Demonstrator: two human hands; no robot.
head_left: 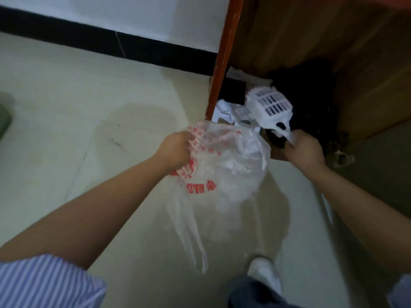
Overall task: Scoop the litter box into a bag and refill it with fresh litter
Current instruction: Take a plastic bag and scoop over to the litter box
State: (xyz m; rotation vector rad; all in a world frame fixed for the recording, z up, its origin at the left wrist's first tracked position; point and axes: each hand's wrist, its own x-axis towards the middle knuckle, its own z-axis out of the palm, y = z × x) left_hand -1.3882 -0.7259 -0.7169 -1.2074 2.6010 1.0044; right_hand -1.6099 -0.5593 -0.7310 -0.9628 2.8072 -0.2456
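Litter scoop (270, 107), white slotted plastic, points up and away from its handle in the right hand's (303, 150) fist, beside the crinkly clear red-printed plastic bag (224, 165) gripped by the left hand (175, 148).

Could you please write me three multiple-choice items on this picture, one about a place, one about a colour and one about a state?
1. Where is the white slotted scoop?
A. beyond the right hand, under the wooden furniture
B. on the floor by the shoe
C. inside the bag

2. What colour is the print on the plastic bag?
A. blue
B. red
C. green

3. What is the left hand doing?
A. resting flat on the floor
B. hanging idle
C. gripping the bag's edge

Answers:
1 A: the scoop sits just past the right hand, which grips its handle, below the wooden furniture.
2 B: red characters and a red round mark show on the bag.
3 C: its fingers curl round the bunched plastic.
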